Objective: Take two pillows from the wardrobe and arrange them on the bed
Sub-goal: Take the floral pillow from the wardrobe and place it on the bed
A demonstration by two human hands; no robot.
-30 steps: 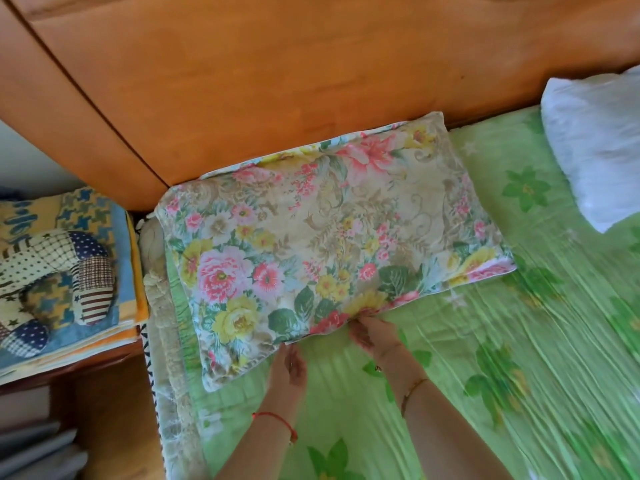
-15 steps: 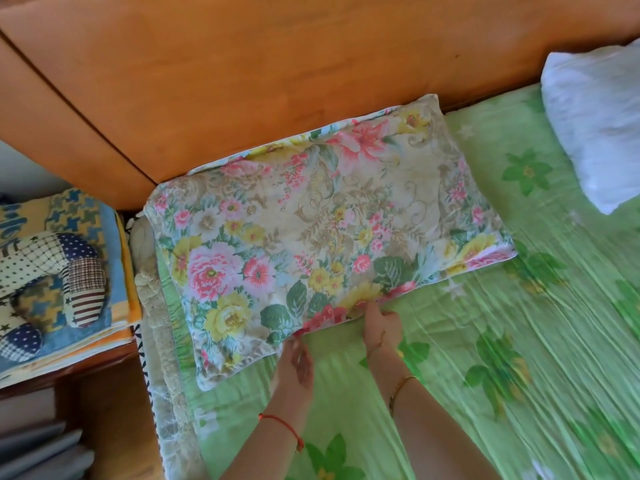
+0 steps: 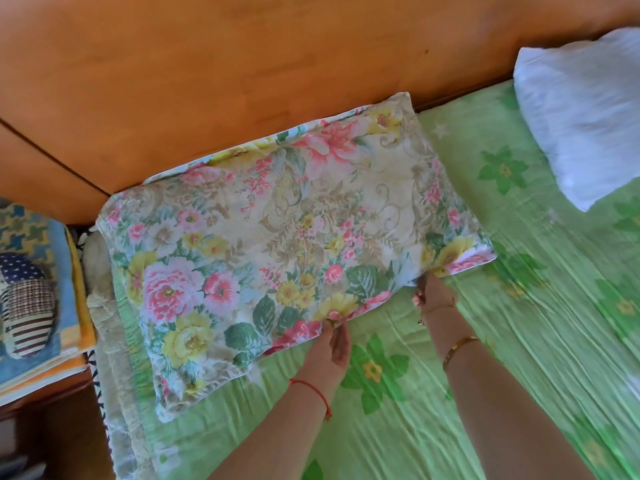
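I have both hands on the floral pillow (image 3: 277, 244), which lies flat on the bed (image 3: 519, 341) with its long far side touching the headboard (image 3: 242, 64), toward the headboard's left end. On the side of the pillow away from the headboard, my left hand (image 3: 334, 341) pinches a small bunch of the pillowcase hem. My right hand (image 3: 434, 296) is curled round the same hem, further toward the headboard's right end, close to the pillow's corner. The white pillow (image 3: 585, 116) also sits near the headboard, well apart toward its right end.

I judge the step in hand to be squaring and smoothing this pillow. It sits skewed: one end lies close to the headboard and the other angles away from it. To do it well I would pull the hem evenly with both hands, so the case goes taut without dragging the filling. Then I would swing the skewed end until the long side runs parallel to the headboard. Soft fabric will bunch if I tug from one hand only, so the pull should be light and matched
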